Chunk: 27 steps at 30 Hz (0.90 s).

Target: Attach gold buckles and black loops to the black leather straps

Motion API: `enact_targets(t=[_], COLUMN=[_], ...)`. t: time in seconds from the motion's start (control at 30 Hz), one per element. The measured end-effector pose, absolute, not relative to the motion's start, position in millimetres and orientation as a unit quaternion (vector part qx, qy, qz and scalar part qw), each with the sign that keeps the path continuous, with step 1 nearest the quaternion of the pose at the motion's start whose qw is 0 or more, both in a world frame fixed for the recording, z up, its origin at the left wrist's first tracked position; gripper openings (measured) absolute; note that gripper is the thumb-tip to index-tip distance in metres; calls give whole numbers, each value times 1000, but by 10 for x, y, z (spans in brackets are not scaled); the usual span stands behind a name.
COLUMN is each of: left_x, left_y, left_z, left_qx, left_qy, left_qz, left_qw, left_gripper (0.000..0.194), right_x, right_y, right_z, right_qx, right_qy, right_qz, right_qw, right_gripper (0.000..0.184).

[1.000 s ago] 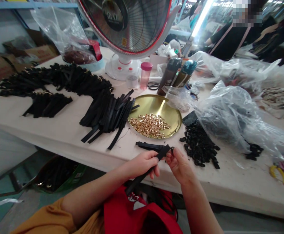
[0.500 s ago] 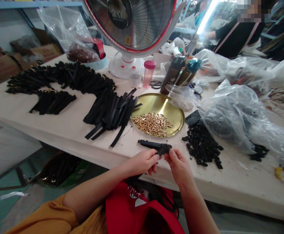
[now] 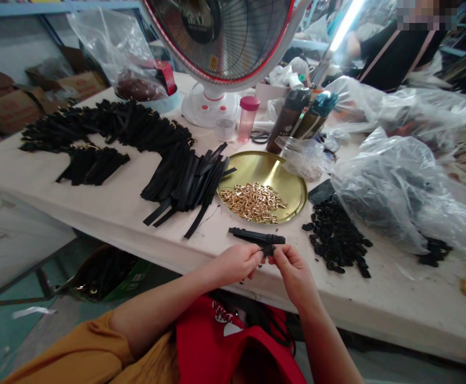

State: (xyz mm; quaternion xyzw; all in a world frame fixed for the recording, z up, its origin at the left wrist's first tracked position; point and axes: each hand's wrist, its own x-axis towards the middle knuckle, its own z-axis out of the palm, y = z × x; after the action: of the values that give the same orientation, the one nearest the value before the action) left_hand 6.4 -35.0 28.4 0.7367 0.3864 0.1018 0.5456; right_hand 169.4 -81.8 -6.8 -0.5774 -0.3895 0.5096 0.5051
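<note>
Near the table's front edge, my left hand and my right hand meet over a short black strap. Fingers of both hands pinch it, the left at one end and the right at the other. Just behind them lie a few finished-looking black straps side by side. Beyond sits a round gold tray with a heap of small gold-coloured metal fittings. Right of my hands is a pile of small black pieces. A bundle of flat black strips lies left of the tray.
A round fan heater stands at the back, with a pink-lidded bottle and dark bottles beside it. Plastic bags cover the right side. More black straps are heaped at left. A person is across the table.
My hands stay together on the black strap, with the fingers shifted slightly and less of it showing. The whole view has moved a little.
</note>
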Motion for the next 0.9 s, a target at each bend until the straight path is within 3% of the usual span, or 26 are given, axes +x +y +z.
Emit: enact_targets(t=[0.17, 0.37, 0.6, 0.9], left_x=[47, 48, 99, 186], left_y=[-349, -365, -439, -462], left_z=[318, 324, 247, 101], left_qx=[827, 803, 841, 825], left_qy=[371, 350, 381, 413], left_qz=[104, 92, 118, 140], left_qw=[409, 472, 367, 360], left_gripper=[29, 31, 30, 35], right_x=[1707, 1750, 1620, 1451], right_y=[-849, -869, -882, -887], right_z=[3, 2, -116, -119], right_qx=[-606, -574, -490, -472], right_qy=[-440, -351, -191, -106], right_qz=[460, 547, 641, 636], right_qw=[477, 498, 560, 601], right_gripper=[23, 26, 18, 20])
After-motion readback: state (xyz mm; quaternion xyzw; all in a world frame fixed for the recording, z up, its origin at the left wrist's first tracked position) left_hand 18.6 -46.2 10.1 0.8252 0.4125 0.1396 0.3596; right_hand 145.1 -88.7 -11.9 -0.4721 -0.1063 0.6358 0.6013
